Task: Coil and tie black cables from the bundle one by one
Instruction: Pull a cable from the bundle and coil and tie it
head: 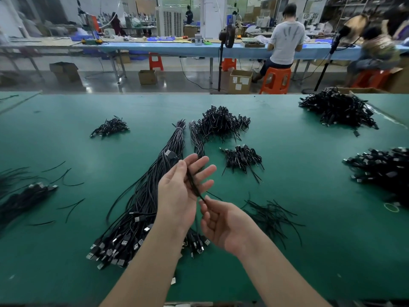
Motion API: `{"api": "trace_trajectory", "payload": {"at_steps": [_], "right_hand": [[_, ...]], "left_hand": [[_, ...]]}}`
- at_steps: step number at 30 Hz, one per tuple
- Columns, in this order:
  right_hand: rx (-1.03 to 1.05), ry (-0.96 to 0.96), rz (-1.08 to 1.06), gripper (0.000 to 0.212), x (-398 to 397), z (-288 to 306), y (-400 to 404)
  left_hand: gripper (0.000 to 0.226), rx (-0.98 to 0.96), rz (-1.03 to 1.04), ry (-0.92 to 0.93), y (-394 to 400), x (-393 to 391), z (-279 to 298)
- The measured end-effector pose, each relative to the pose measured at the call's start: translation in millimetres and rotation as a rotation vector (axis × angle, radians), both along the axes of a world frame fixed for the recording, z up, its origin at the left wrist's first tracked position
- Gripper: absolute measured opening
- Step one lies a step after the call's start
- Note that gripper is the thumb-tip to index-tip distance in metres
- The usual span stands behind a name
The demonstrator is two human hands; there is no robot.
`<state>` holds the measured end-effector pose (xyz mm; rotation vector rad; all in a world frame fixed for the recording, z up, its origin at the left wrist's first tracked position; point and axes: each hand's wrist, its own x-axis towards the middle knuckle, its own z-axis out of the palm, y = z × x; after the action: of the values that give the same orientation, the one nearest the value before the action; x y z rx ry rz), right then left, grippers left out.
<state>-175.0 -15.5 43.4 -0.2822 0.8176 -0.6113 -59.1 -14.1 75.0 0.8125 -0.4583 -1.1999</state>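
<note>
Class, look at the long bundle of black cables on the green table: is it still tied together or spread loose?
Still tied. The bundle is bound by a band near its far end, and its plugs lie fanned together at the near end.

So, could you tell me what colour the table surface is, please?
Green; the table shows best in the head view.

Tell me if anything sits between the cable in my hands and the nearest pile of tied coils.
Nothing visible does. The cable, held by both hands, has bare green table between it and the coil pile.
</note>
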Motion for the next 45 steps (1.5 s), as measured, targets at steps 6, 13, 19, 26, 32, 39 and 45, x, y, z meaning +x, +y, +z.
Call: {"api": "trace_trajectory", "payload": {"at_steps": [6,13,19,26,32,39,45], "right_hand": [[-0.035,0.080,-0.010,0.033,1,-4,-15],[-0.061,0.001,0.054,0.026,4,-12,-13],[-0.214,0.070,-0.014,0.025,1,-15,-22],[-0.439,0.313,-0.026,0.020,-28,23,-54],[-0.798,0.542,-0.015,0.024,-23,39,-50],[-0.907,0.568,-0.038,0.021,-14,41,-29],[-0.801,0.399,-0.155,0.016,-11,24,-2]], "left_hand": [[0.035,-0.075,-0.110,-0.176,7,2,3],[0.037,-0.218,-0.248,-0.185,11,-1,9],[0.034,-0.183,-0.483,-0.235,23,-5,6],[0.034,-0.023,-0.519,-0.302,35,-4,-28],[0.032,0.080,-0.422,-0.346,32,-12,-55],[0.039,0.067,-0.232,-0.309,19,-13,-57],[0.031,0.128,0.015,-0.215,9,-15,-51]]}}
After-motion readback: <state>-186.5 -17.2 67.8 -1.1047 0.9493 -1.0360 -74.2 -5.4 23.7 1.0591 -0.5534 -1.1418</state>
